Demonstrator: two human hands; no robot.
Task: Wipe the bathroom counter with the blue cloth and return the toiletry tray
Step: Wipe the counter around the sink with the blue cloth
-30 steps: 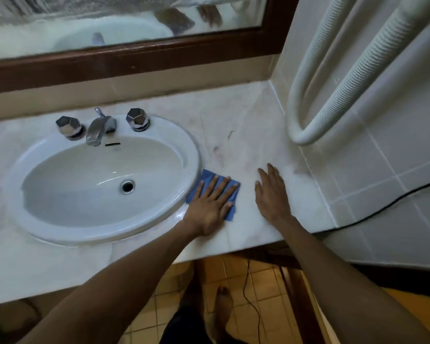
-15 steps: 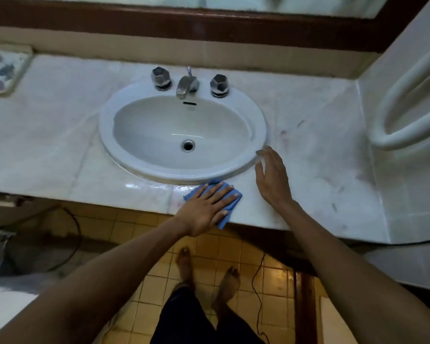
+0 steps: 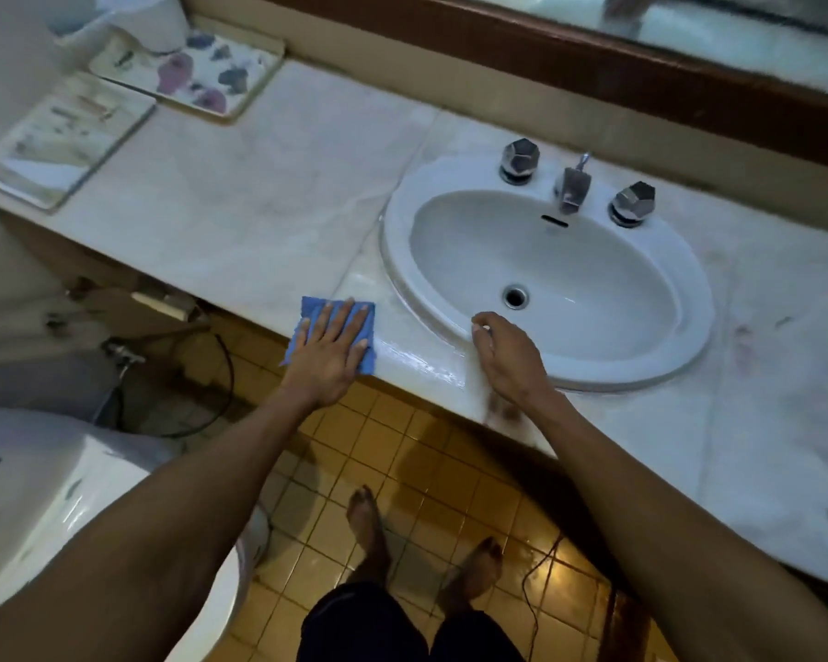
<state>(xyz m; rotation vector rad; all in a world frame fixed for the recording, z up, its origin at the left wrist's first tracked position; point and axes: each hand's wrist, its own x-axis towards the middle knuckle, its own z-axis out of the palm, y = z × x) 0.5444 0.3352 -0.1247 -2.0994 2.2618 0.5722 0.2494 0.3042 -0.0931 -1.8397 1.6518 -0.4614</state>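
My left hand (image 3: 332,353) lies flat, fingers spread, on the folded blue cloth (image 3: 312,312) at the front edge of the white marble counter (image 3: 240,217), just left of the sink. A wet streak shines on the counter between my hands. My right hand (image 3: 503,355) rests on the front rim of the white oval sink (image 3: 679,355) with its fingers curled and nothing in them. A flowered tray (image 3: 202,74) sits at the far left back of the counter, a white container standing on its far end.
A flat rectangular tray or card (image 3: 63,145) lies at the counter's left end. The faucet (image 3: 572,186) has two faceted knobs. A toilet (image 3: 44,508) stands at lower left. A mirror with a brown frame (image 3: 593,64) runs along the back. Bare feet stand on tan floor tiles.
My left hand has slid the blue cloth leftward along the front edge, from right of the sink to its left. My right hand followed onto the sink rim. The view swung left.
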